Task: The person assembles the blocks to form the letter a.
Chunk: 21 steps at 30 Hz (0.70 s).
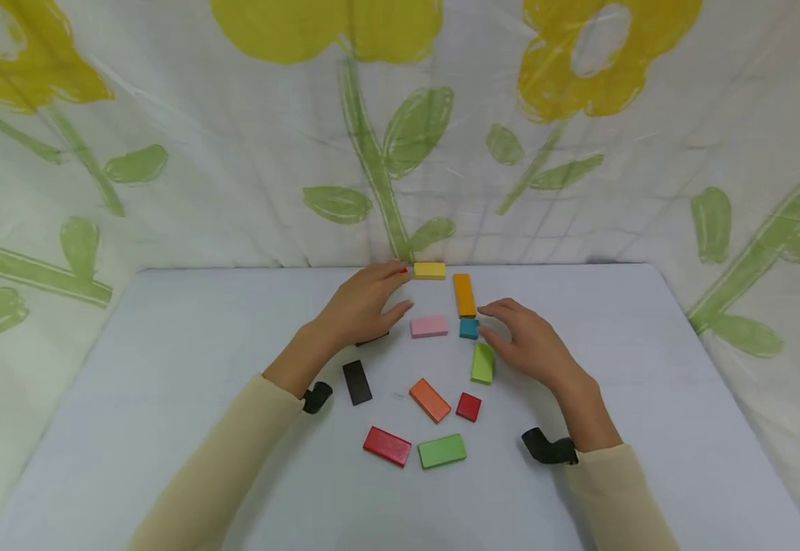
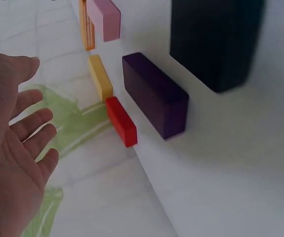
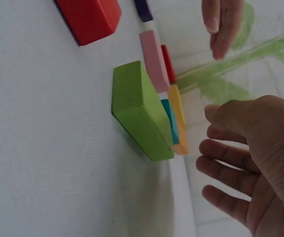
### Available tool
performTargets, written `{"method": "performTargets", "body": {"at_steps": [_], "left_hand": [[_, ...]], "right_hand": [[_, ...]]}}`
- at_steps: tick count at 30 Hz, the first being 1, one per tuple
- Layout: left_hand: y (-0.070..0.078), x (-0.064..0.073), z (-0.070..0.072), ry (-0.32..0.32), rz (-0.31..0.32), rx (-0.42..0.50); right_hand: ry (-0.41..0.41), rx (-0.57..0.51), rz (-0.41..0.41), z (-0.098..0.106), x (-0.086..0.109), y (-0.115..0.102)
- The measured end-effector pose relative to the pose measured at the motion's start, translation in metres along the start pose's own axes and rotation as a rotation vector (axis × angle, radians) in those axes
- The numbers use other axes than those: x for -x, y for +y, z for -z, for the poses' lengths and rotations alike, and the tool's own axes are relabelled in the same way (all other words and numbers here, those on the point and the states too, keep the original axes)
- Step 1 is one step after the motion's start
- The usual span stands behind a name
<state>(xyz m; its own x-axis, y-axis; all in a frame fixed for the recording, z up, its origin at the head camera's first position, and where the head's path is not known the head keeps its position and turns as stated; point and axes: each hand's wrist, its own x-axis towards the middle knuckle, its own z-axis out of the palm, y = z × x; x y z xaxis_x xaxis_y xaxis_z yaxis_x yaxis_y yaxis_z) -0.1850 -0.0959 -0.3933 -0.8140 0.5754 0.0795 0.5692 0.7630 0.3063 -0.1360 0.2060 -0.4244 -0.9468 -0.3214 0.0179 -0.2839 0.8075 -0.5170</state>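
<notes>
Starting at the small teal block (image 1: 468, 330), we find it lying on the white bench (image 1: 620, 344), between the end of the amber block (image 1: 465, 295) and the lime-green block (image 1: 482, 363). The right hand (image 1: 531, 340) hovers beside these three, its thumb parted from loosely bent fingers, holding nothing; in the right wrist view we see a gap between it and the lime-green block. The left hand (image 1: 365, 302), likewise relaxed and holding nothing, hangs above the dark purple block (image 2: 154, 96), its fingers partly hiding a red bar (image 2: 121, 122) from the head view. Between the hands we note the pink block (image 1: 429, 327); farther back, the yellow block (image 1: 430, 271) lies just beside the red bar. Nearer the person we count a black block (image 1: 357, 383), an orange block (image 1: 430, 400), a squarish red block (image 1: 469, 407), a longer red block (image 1: 387, 446) and a green block (image 1: 442, 451). Outermost are beige sleeves (image 1: 228, 459) and, behind the bench, a flower-painted white cloth (image 1: 235, 168).
</notes>
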Motion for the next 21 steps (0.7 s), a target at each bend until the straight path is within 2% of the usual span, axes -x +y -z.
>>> {"method": "performTargets", "body": {"at_steps": [5,14,18,21], "left_hand": [[0.009,-0.022,-0.01,-0.058,0.0,0.002],[0.022,-0.056,-0.021,-0.143,-0.025,0.0],[0.026,-0.071,-0.028,-0.183,-0.043,-0.023],[0.028,-0.079,-0.033,-0.187,-0.051,-0.059]], "right_hand": [[-0.001,0.016,-0.005,-0.006,0.001,-0.002],[0.064,0.018,0.018,-0.014,-0.004,0.003],[0.077,0.001,0.029,-0.018,-0.007,0.004],[0.079,-0.021,0.057,-0.02,-0.01,0.003]]}}
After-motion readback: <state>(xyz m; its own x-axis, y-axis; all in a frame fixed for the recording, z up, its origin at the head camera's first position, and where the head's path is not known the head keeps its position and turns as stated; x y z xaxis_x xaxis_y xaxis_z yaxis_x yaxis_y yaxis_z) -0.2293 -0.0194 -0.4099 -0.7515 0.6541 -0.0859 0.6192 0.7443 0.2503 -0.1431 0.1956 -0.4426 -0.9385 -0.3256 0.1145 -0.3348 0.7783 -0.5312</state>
